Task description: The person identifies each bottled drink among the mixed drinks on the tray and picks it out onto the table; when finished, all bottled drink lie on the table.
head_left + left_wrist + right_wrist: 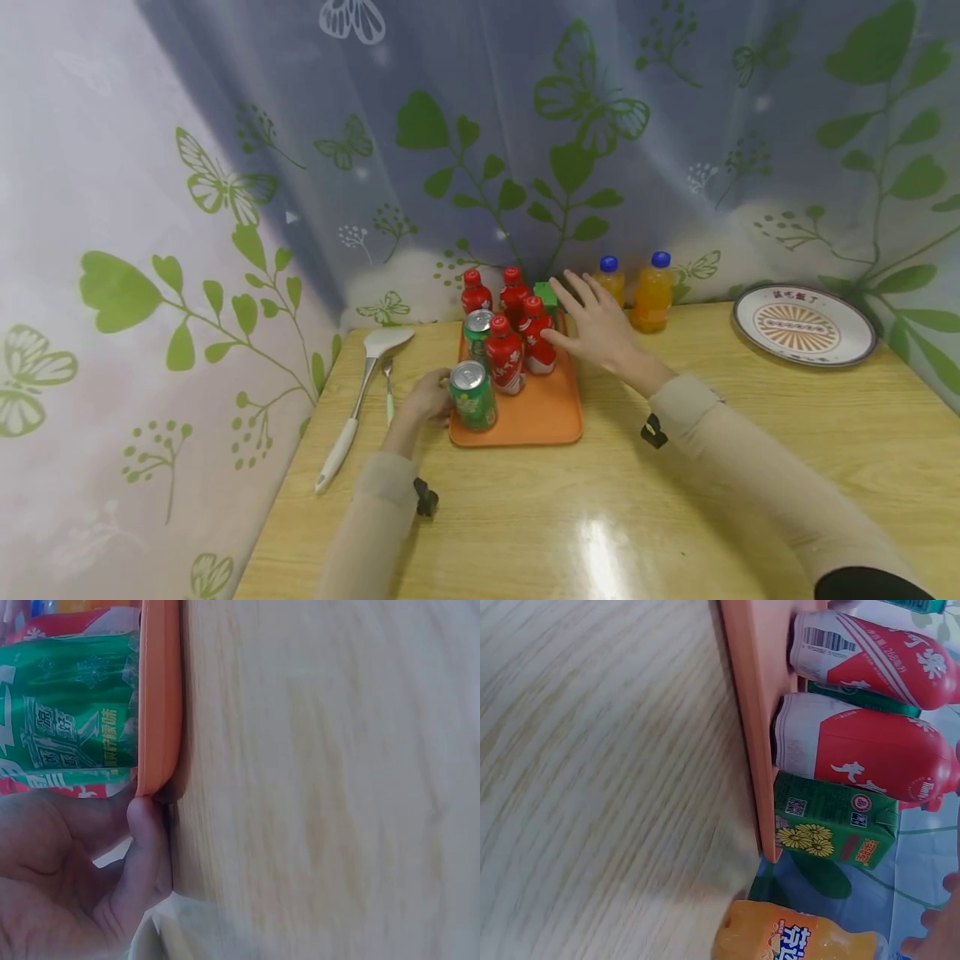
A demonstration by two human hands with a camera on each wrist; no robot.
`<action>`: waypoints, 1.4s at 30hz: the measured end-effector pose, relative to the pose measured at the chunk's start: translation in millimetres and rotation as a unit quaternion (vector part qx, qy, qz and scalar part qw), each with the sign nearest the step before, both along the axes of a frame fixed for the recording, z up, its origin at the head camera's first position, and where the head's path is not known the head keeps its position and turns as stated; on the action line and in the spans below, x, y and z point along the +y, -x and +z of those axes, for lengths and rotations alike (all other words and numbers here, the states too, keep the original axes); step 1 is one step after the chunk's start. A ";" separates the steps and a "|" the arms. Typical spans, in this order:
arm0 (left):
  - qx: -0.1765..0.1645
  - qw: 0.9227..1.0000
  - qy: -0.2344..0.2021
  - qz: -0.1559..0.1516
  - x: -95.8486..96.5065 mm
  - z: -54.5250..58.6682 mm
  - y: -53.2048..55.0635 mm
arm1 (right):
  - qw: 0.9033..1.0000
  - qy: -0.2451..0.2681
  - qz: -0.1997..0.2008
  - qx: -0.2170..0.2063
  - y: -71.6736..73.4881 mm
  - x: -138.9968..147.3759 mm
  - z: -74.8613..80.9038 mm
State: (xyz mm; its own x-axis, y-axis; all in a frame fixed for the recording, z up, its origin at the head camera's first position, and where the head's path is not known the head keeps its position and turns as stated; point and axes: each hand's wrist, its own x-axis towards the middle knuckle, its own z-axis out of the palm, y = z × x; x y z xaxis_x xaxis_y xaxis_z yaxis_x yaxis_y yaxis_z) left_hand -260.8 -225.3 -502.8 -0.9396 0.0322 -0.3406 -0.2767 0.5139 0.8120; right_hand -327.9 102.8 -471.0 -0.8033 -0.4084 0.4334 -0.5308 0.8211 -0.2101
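An orange tray (536, 421) carries two green drink cans (472, 398), several red bottles (506, 357) and a green drink carton (836, 817). My left hand (429, 398) pinches the tray's left rim, beside the front can; the left wrist view shows the fingertips (142, 817) at the tray's corner. Over the tray's right side, my right hand (596, 325) is raised with its fingers spread, holding nothing. It overlaps the carton's edge in the head view and stands close to the red bottles. In the right wrist view, only a few of its fingertips (937, 930) show.
Two orange juice bottles (652, 293) with blue caps stand at the back, right of the tray. Farther right, a patterned plate (804, 325) leans near the curtain (480, 100). A white-handled spatula (352, 421) and a fork (388, 387) lie left on the wooden table (540, 517).
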 end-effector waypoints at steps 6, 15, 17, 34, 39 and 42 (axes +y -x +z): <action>-0.001 1.000 0.001 -0.013 -0.3 -0.4 1.4 | 0.999 -0.036 0.009 -0.004 3.0 -6.9 -4.9; 0.008 1.000 0.025 0.004 1.2 -2.2 0.6 | 1.000 -0.004 0.018 -0.003 3.2 -18.0 -12.8; 0.009 1.000 0.026 0.006 1.5 -2.3 0.1 | 1.000 0.006 0.019 0.007 3.4 -19.2 -13.8; 0.002 1.000 0.012 0.007 1.2 -2.9 0.8 | 0.997 0.074 0.021 0.023 -8.1 -25.6 -14.1; 0.011 1.000 0.022 0.009 0.8 -5.8 0.9 | 0.996 0.084 0.031 0.018 -12.4 -26.2 -14.9; 0.013 1.000 0.024 0.009 1.1 -4.3 0.4 | 0.996 0.088 0.030 0.007 -14.3 -26.4 -13.8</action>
State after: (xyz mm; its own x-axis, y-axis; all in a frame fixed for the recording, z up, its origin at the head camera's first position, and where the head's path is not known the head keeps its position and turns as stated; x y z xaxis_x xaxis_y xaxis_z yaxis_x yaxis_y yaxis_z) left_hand -261.2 -224.3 -507.1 -0.9486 -0.0009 -0.3165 -0.2654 0.5470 0.7940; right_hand -313.6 76.4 -484.8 -0.7736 -0.3720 0.5130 -0.5811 0.7395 -0.3400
